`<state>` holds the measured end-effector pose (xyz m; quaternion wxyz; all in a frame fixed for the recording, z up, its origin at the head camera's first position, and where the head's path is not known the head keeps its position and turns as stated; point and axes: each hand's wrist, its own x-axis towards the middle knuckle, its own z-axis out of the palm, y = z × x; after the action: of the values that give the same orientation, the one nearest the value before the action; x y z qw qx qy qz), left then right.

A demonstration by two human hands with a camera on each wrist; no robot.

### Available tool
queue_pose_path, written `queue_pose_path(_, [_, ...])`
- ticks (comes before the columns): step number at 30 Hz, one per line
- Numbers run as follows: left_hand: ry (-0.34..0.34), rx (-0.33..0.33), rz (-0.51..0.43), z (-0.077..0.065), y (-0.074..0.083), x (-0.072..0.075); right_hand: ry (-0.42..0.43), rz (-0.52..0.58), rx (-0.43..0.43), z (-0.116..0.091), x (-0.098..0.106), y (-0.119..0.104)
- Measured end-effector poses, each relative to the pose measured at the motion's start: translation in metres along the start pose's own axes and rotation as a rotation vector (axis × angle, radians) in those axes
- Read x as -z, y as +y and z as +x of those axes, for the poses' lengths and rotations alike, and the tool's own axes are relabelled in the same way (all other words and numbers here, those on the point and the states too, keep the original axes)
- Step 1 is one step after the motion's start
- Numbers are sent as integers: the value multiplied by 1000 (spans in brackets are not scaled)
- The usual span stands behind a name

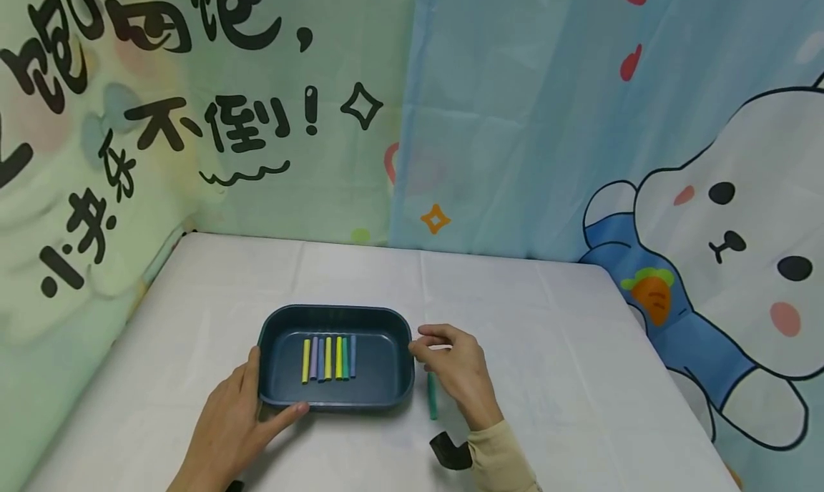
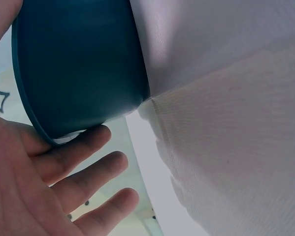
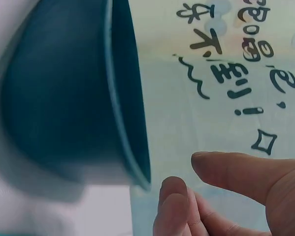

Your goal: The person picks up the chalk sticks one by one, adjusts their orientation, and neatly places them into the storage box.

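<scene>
A dark blue rectangular tray (image 1: 380, 395) stands on the white table, with a row of several chalk-like sticks (image 1: 339, 357) in yellow, purple, blue and green on its floor. My left hand (image 1: 228, 420) rests against the tray's near left corner, thumb at the front rim and fingers along the left side. In the left wrist view, the fingers (image 2: 90, 184) are spread and fairly straight beside the tray wall. By the tray's right rim is my right hand (image 1: 457, 367); its thumb and index finger are apart and hold nothing. A green stick (image 1: 432, 397) lies on the table beneath that hand.
A white cloth covers the table (image 1: 547, 335). Behind it hang a green curtain with black lettering (image 1: 238, 124) and a blue one with a cartoon bear (image 1: 740, 227). A black strap end (image 1: 450, 451) sticks out by the right cuff.
</scene>
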<state>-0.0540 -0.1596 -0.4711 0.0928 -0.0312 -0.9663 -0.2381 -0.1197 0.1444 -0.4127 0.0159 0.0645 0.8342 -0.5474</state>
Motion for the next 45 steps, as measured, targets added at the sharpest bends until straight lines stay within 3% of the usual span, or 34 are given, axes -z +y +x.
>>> queue_pose_path(6, [-7, 9, 3, 0, 1, 0, 46, -33, -54, 0, 6, 12])
queue_pose_path(16, [3, 1, -6, 0, 0, 0, 26, -113, -88, 0, 9, 31])
queue_pose_path(26, [-2, -2, -8, 0, -1, 1, 16, -291, -62, 3, 18, 50])
queue_pose_path(33, [-15, 12, -1, -1, -1, 0, -52, -308, -103, 2, 15, 55])
queue_pose_path(45, [-2, 6, 0, -1, -1, 0, -34, -347, -49, 3, 8, 55])
